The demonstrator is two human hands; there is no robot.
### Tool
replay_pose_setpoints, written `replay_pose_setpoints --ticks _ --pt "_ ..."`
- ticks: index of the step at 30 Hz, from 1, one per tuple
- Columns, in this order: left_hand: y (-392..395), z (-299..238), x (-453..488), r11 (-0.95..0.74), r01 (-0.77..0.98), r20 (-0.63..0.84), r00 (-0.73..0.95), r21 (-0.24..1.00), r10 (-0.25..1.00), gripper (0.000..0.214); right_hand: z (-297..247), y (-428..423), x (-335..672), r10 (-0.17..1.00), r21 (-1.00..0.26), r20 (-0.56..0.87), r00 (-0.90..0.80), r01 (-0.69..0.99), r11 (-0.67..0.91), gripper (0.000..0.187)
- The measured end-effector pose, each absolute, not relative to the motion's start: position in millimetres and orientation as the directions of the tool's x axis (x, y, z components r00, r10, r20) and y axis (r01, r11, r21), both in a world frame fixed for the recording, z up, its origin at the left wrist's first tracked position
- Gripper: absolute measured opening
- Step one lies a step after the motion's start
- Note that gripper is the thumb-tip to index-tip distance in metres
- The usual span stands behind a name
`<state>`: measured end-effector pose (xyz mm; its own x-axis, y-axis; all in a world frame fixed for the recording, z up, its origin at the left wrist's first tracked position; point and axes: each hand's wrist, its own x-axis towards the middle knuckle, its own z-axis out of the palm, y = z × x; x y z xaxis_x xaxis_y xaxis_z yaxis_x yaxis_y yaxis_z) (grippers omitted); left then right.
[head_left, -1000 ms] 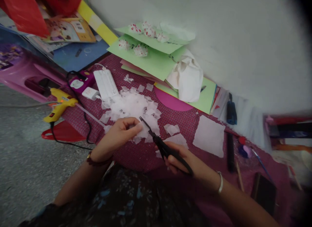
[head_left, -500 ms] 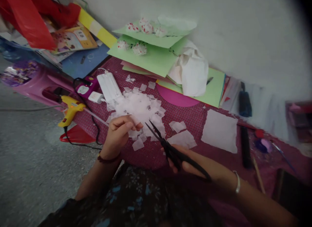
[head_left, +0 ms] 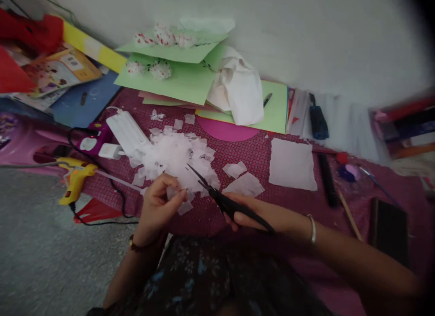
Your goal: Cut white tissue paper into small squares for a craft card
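Observation:
Black-handled scissors [head_left: 222,202] are gripped in my right hand [head_left: 246,210], their blades pointing up and left over the heap of small white paper pieces [head_left: 178,148]. Just left of the blades, my left hand [head_left: 161,203] has its thumb and fingers curled together at the near edge of the heap. Pale paper shows around its fingertips, but whether they pinch a piece is too unclear to tell. Loose cut pieces [head_left: 243,184] lie beyond my right hand. A larger square white sheet [head_left: 292,164] rests farther right.
At the left edge are a yellow glue gun [head_left: 75,178], its cord and a white power strip [head_left: 127,132]. Green sheets with white-and-red paper balls [head_left: 170,80] stand behind. A black phone-like slab [head_left: 389,230], a wooden stick [head_left: 349,214] and a paintbrush [head_left: 379,184] lie right.
The view has swung right, so the tabletop things appear farther left. My left hand sits lower and a little nearer my body; the scissors stay in my right hand, beside it.

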<state>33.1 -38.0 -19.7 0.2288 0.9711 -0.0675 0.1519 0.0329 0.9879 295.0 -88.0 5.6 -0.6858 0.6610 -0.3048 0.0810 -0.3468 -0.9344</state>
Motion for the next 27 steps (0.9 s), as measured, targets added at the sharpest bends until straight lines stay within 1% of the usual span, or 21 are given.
replay_pose_setpoints --ticks 5,10,12,14,15,17,18,19,20,22,23,25,27 --pt "-38.8 -18.1 35.5 -0.007 0.195 -0.041 0.24 0.981 0.97 0.015 4.2 -88.5 294.9 0.657 -0.933 -0.291 -0.696 0.055 -0.356 0.07" --pt "-40.8 -17.6 38.6 0.0 0.246 -0.059 0.231 0.969 0.971 0.015 5.6 -89.0 293.7 0.673 -0.934 -0.284 -0.683 0.04 -0.354 0.065" --pt "-41.8 -16.8 40.1 0.01 0.247 -0.067 0.225 0.969 0.972 0.016 4.2 -90.2 293.4 0.687 -0.938 -0.279 -0.671 0.038 -0.344 0.064" --pt "-41.5 -15.4 42.0 0.032 0.203 -0.076 0.209 0.979 0.975 0.017 1.5 -92.3 293.4 0.707 -0.938 -0.286 -0.647 0.038 -0.344 0.063" --pt "-40.6 -14.6 42.9 0.057 0.149 -0.088 0.208 0.987 0.974 0.02 0.0 -93.5 293.5 0.717 -0.937 -0.294 -0.632 0.04 -0.348 0.062" --pt "-37.1 -13.0 43.9 0.137 -0.004 -0.133 0.211 0.991 0.968 0.037 -2.6 -95.2 293.6 0.731 -0.931 -0.315 -0.606 0.048 -0.362 0.06" --pt "-34.8 -12.4 43.8 0.194 -0.072 -0.174 0.219 0.978 0.96 0.044 -3.4 -95.6 293.5 0.735 -0.928 -0.326 -0.594 0.056 -0.367 0.06" --pt "-32.3 -11.9 43.3 0.265 -0.115 -0.232 0.237 0.957 0.943 0.045 -3.6 -95.6 293.4 0.736 -0.926 -0.335 -0.588 0.063 -0.371 0.059" --pt "-30.0 -11.6 42.4 0.345 -0.127 -0.303 0.264 0.93 0.916 0.04 -3.5 -95.2 293.2 0.738 -0.925 -0.342 -0.582 0.071 -0.373 0.059" --pt "-26.9 -11.6 40.1 0.486 -0.081 -0.439 0.321 0.87 0.839 0.027 -2.6 -93.8 292.8 0.741 -0.92 -0.364 -0.564 0.092 -0.381 0.058" --pt "-26.2 -11.8 39.1 0.534 -0.051 -0.486 0.346 0.844 0.802 0.026 -2.0 -93.0 292.8 0.741 -0.918 -0.37 -0.56 0.1 -0.383 0.059" --pt "-26.3 -12.6 37.9 0.564 -0.024 -0.52 0.359 0.825 0.775 0.029 -0.6 -91.5 293.6 0.739 -0.922 -0.365 -0.566 0.112 -0.369 0.062" --pt "-26.7 -13.4 38.0 0.545 -0.033 -0.505 0.332 0.838 0.797 0.028 1.5 -90.6 295.8 0.737 -0.937 -0.332 -0.589 0.118 -0.328 0.067"
